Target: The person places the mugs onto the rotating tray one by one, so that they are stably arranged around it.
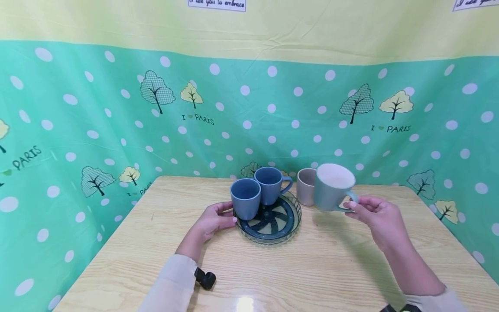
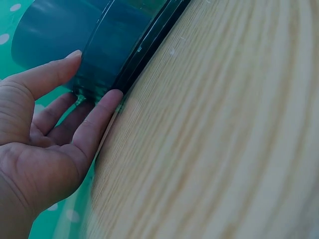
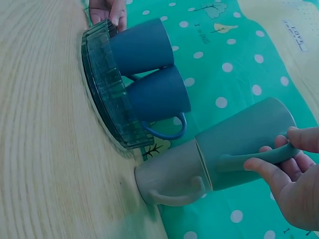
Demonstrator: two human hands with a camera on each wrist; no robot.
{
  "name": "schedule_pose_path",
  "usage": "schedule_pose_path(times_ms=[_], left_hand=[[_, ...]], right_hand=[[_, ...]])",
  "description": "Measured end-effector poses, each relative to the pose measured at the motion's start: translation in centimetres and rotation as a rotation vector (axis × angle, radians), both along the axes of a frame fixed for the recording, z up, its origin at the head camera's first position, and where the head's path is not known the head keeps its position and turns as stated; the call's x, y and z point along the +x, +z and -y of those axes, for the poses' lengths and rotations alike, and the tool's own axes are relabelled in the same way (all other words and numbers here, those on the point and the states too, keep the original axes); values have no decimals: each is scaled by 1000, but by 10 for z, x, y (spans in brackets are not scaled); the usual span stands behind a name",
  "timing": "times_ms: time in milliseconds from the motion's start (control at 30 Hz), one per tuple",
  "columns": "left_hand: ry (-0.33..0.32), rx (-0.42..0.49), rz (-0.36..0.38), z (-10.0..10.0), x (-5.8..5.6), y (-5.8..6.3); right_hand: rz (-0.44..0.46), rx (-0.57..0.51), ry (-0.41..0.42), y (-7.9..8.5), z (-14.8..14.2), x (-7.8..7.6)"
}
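My right hand [image 1: 376,216] pinches the handle of a pale green mug with a white inside [image 1: 331,190], holding it above the table. In the right wrist view its base overlaps the rim of a pinkish-grey mug [image 3: 172,174], which stands upright on the table. My left hand [image 1: 214,220] holds the left side of a round, ribbed glass tray [image 1: 269,239]; in the left wrist view its fingertips [image 2: 114,94] are spread along the tray's wall and base. Upright in the tray are two blue mugs, a nearer one [image 1: 245,199] and a farther one [image 1: 269,186], whose handle points right.
Everything stands on a light wood-grain table [image 1: 249,268]. A green and yellow cloth [image 1: 234,104] with white dots and trees hangs right behind it and at both sides. A black strap piece [image 1: 205,278] sits on the left sleeve.
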State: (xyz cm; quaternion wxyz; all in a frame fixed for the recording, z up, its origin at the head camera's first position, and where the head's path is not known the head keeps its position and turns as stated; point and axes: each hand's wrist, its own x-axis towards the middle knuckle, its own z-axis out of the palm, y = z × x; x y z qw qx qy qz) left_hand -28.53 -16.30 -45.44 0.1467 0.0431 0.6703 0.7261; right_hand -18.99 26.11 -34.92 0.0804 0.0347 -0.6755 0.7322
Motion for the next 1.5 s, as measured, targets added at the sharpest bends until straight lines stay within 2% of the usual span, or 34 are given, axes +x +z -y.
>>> schedule_pose_path(times_ms=[167, 433, 667, 800, 1100, 1500], left_hand=[[-4, 0, -4, 0, 1, 2], [0, 3, -2, -1, 2, 2], [5, 9, -7, -1, 2, 2], [10, 17, -12, -2, 2, 2], [34, 31, -1, -4, 3, 3], [51, 35, 3, -5, 4, 3]], right_hand=[[42, 40, -10, -1, 4, 1], [57, 78, -2, -1, 11, 3], [43, 2, 28, -3, 22, 0], [64, -12, 32, -5, 28, 0], [95, 82, 19, -10, 44, -7], [131, 121, 36, -21, 65, -20]])
